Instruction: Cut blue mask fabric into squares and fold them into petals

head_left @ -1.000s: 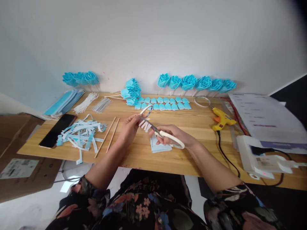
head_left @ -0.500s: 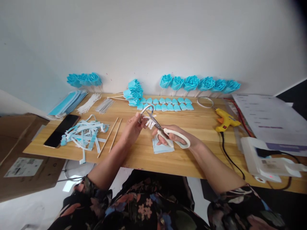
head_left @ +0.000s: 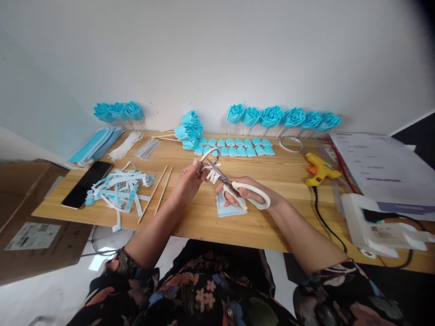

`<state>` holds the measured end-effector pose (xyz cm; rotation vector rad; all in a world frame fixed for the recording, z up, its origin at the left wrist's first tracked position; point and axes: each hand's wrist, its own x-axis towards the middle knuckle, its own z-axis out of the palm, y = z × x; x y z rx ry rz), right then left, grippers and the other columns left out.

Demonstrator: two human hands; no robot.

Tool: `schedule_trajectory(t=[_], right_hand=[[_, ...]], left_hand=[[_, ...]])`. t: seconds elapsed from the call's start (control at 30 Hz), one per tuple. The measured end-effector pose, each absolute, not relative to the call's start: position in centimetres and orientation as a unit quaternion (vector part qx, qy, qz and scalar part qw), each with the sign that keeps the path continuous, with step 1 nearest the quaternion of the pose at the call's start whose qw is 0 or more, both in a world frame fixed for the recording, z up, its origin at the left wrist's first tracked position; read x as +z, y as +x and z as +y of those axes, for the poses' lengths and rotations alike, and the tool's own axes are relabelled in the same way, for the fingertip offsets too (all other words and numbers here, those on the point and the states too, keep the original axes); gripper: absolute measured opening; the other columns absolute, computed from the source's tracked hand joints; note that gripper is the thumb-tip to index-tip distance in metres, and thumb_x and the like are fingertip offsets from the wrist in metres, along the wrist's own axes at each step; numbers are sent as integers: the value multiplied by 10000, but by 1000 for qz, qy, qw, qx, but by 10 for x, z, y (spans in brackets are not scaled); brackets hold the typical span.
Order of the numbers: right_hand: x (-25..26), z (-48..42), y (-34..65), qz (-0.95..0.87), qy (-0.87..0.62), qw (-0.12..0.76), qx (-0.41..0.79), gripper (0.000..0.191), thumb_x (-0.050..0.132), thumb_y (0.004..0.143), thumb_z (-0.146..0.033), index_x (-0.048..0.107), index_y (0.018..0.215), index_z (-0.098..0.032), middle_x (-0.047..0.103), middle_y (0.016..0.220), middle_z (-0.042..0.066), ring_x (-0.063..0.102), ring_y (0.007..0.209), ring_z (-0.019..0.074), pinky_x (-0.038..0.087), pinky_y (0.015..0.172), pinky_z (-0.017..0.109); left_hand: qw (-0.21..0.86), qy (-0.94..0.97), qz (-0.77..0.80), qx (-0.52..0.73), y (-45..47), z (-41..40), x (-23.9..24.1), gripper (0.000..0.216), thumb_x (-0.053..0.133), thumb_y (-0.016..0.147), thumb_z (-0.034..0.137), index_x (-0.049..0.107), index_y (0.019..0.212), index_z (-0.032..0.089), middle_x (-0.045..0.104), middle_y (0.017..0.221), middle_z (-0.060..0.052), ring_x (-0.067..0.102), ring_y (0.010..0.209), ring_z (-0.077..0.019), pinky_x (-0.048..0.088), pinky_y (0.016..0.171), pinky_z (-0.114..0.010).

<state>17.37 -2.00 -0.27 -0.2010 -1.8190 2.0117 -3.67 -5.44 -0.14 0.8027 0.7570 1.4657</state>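
Note:
My left hand (head_left: 190,179) pinches a narrow white strip whose upper end curls into a loop; a cut fringe (head_left: 213,174) hangs from it beside my fingers. In my right hand (head_left: 253,186) is a pair of scissors (head_left: 263,202) with cream handles, my thumb and fingers through the loops. Its blades point up and left at the strip, close to my left fingertips, and look parted. Below the scissors lies a small stack of pale blue squares (head_left: 231,211), partly covered by my right hand. Beyond my hands, folded blue petal pieces (head_left: 239,151) sit in two rows.
Blue fabric flowers (head_left: 272,117) on sticks line the wall. On the left are face masks (head_left: 97,144), a phone (head_left: 87,184), cut scraps (head_left: 118,190) and two wooden sticks (head_left: 163,190). To the right lie a yellow glue gun (head_left: 319,170) and a white power strip (head_left: 367,226).
The curled loop of the strip has shifted slightly to the right. Both hands stay nearly in place, still holding the strip and the scissors.

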Motion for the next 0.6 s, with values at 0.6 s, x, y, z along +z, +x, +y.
schedule_trajectory(t=[0.6], right_hand=[[-7,-19,171,-598,-179,245,742,596,678,838,-604,627,1177,-116,579,736,-9,544,639,93,592,797,364]], left_hand=[[552,370,327,672,-41,-55,-1,515,495,941,611,741,1048,171,543,587,4,537,606,-134,455,699,-284]])
